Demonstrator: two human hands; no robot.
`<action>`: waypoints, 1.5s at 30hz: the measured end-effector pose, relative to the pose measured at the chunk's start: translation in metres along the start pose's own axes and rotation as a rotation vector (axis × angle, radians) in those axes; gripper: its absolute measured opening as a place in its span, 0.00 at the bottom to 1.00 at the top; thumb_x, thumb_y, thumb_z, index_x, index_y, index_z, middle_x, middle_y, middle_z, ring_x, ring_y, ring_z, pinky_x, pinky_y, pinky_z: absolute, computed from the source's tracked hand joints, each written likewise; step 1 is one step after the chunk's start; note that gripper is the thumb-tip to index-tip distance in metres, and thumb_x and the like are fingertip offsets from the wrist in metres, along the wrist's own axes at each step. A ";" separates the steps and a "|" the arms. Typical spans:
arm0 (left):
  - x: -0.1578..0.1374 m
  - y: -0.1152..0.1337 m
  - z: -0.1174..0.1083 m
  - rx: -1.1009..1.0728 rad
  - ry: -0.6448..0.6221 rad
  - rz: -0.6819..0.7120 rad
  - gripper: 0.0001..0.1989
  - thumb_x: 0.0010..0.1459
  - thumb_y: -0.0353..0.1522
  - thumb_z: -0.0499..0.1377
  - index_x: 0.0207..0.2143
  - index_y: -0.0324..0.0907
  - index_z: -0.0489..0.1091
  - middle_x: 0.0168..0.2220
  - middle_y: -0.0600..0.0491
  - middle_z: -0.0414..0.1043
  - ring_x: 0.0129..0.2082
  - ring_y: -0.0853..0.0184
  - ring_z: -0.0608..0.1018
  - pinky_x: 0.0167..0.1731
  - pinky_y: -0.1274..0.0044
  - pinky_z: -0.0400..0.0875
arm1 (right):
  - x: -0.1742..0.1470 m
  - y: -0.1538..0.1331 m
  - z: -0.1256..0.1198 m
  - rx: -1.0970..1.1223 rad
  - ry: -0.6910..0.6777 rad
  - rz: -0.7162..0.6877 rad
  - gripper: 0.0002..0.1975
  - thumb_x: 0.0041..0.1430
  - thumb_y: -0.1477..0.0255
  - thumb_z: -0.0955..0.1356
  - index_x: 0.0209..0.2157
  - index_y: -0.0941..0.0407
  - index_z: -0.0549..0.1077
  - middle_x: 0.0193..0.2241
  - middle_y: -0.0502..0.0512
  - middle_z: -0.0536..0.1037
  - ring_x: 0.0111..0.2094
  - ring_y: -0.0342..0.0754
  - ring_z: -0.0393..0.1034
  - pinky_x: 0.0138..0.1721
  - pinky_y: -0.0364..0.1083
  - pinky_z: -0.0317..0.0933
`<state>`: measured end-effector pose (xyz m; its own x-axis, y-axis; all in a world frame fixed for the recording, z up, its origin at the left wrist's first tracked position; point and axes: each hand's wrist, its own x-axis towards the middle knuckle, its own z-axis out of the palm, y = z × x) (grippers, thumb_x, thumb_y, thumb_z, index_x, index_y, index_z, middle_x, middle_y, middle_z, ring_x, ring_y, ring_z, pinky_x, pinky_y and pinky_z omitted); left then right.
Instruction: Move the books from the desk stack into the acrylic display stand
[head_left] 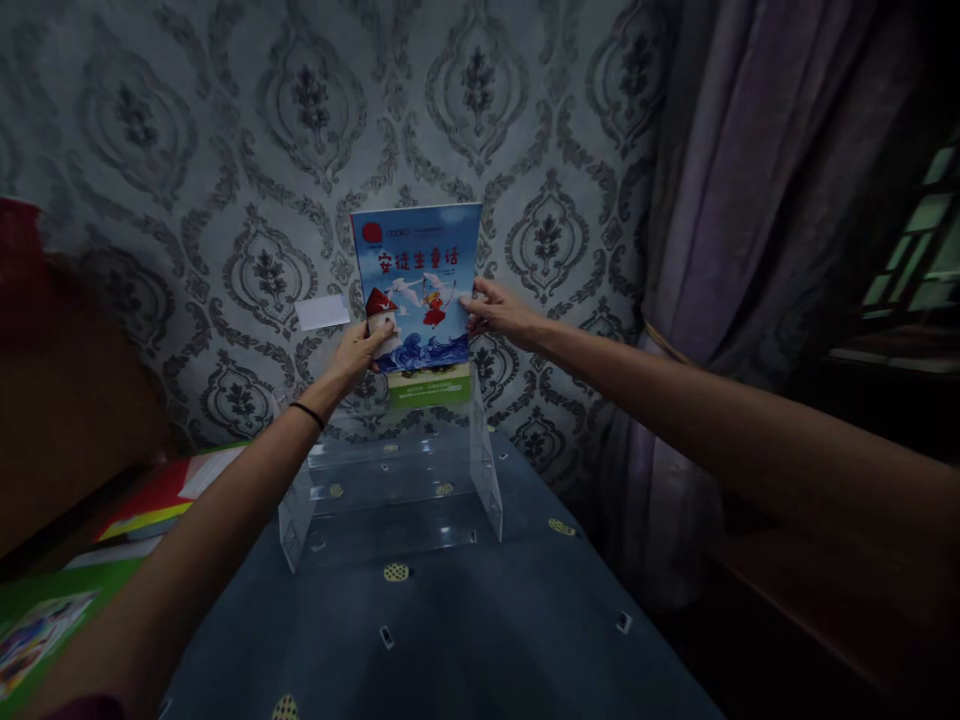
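Note:
A blue picture book with red title characters and a cartoon figure on its cover is held upright in both hands. My left hand grips its lower left edge, thumb on the cover. At its right edge, my right hand pinches the book between thumb and fingers. Below and behind it, a green-bottomed book shows only its lower strip; the rest is hidden. Under the hands stands a clear tiered rack with transparent side panels.
The rack stands on a dark blue patterned cloth against a wallpapered wall with a white card on it. Several colourful books lie at the left near a brown box. A purple curtain hangs at the right.

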<state>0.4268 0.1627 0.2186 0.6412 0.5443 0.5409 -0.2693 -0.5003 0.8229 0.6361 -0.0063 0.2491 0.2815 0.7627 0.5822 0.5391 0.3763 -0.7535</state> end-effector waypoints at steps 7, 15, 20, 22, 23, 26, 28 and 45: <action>0.007 -0.011 0.001 0.016 0.011 0.029 0.16 0.56 0.44 0.66 0.35 0.40 0.75 0.29 0.53 0.75 0.20 0.73 0.69 0.14 0.84 0.59 | 0.008 0.018 -0.001 -0.017 0.004 -0.064 0.16 0.60 0.58 0.73 0.42 0.51 0.68 0.24 0.44 0.69 0.25 0.42 0.67 0.28 0.40 0.68; 0.004 -0.026 0.008 0.030 0.023 0.021 0.18 0.55 0.45 0.67 0.36 0.38 0.74 0.29 0.53 0.74 0.21 0.74 0.70 0.15 0.84 0.61 | 0.001 0.031 0.000 -0.010 0.001 -0.052 0.15 0.60 0.59 0.73 0.42 0.52 0.68 0.25 0.44 0.69 0.24 0.41 0.65 0.27 0.40 0.68; 0.003 -0.027 0.010 0.090 0.005 0.041 0.17 0.57 0.43 0.64 0.40 0.38 0.72 0.31 0.54 0.74 0.24 0.73 0.72 0.17 0.85 0.62 | -0.009 0.037 0.000 -0.017 0.026 -0.021 0.14 0.61 0.61 0.73 0.42 0.51 0.69 0.24 0.45 0.69 0.24 0.42 0.66 0.27 0.41 0.67; 0.002 -0.027 0.009 0.095 -0.021 0.050 0.15 0.57 0.39 0.64 0.41 0.38 0.70 0.31 0.55 0.73 0.23 0.73 0.72 0.17 0.85 0.62 | -0.013 0.040 0.000 -0.019 0.033 -0.003 0.13 0.61 0.61 0.73 0.40 0.52 0.69 0.24 0.45 0.71 0.24 0.43 0.68 0.27 0.41 0.67; 0.002 -0.027 0.008 0.095 -0.031 0.055 0.15 0.56 0.37 0.65 0.41 0.38 0.69 0.30 0.56 0.73 0.23 0.74 0.72 0.17 0.85 0.62 | -0.015 0.042 0.000 -0.015 0.031 0.010 0.13 0.60 0.62 0.73 0.39 0.52 0.68 0.24 0.45 0.71 0.24 0.43 0.68 0.26 0.41 0.67; 0.001 -0.028 0.007 0.107 -0.017 0.071 0.15 0.51 0.31 0.66 0.39 0.40 0.65 0.29 0.59 0.68 0.22 0.75 0.70 0.17 0.86 0.63 | -0.018 0.047 0.002 -0.001 0.023 0.055 0.15 0.58 0.65 0.74 0.36 0.52 0.65 0.23 0.45 0.72 0.24 0.43 0.70 0.25 0.41 0.67; 0.000 -0.029 0.005 0.108 0.022 0.070 0.17 0.50 0.28 0.66 0.39 0.42 0.61 0.30 0.60 0.67 0.22 0.76 0.70 0.17 0.86 0.63 | -0.017 0.050 0.004 -0.007 0.034 0.075 0.14 0.58 0.69 0.74 0.35 0.52 0.63 0.23 0.45 0.73 0.23 0.42 0.70 0.24 0.40 0.67; 0.003 -0.035 -0.008 0.276 -0.118 0.122 0.10 0.57 0.36 0.61 0.39 0.41 0.68 0.28 0.59 0.67 0.20 0.74 0.67 0.18 0.83 0.63 | -0.014 0.067 0.014 -0.194 0.048 -0.030 0.11 0.55 0.63 0.72 0.33 0.57 0.79 0.30 0.53 0.82 0.37 0.55 0.77 0.40 0.49 0.72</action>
<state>0.4323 0.1876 0.1929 0.6996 0.3948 0.5955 -0.1547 -0.7300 0.6657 0.6570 0.0149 0.1863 0.2979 0.7246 0.6214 0.6897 0.2866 -0.6650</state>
